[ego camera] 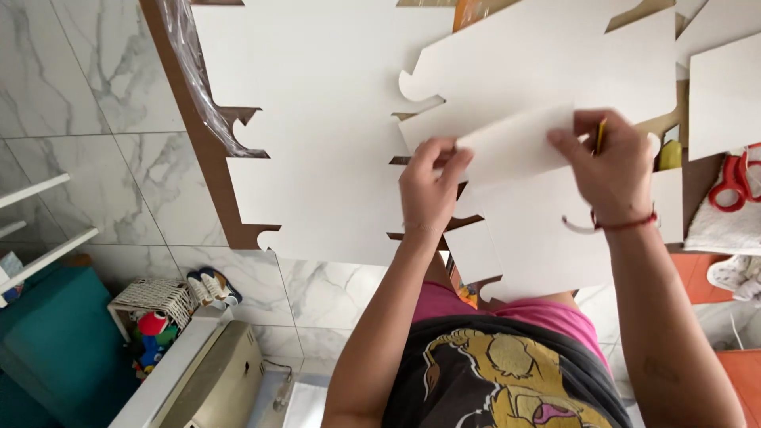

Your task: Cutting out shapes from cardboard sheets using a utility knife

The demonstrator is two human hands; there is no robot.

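Observation:
My left hand (432,186) pinches the left end of a small white card strip (515,147). My right hand (606,162) grips its right end and also has a thin yellow pencil (600,135) tucked between the fingers. The strip is held just above a stack of large white die-cut cardboard sheets (325,135) with notched edges, spread over a brown table (202,150). A red thread bracelet is on my right wrist.
Red-handled scissors (733,182) lie on a white cloth at the right, next to a yellow object (671,154). Clear plastic wrap (198,71) hangs at the table's left edge. On the marble floor are a white basket of toys (154,313), a beige machine (214,380) and teal furniture (47,341).

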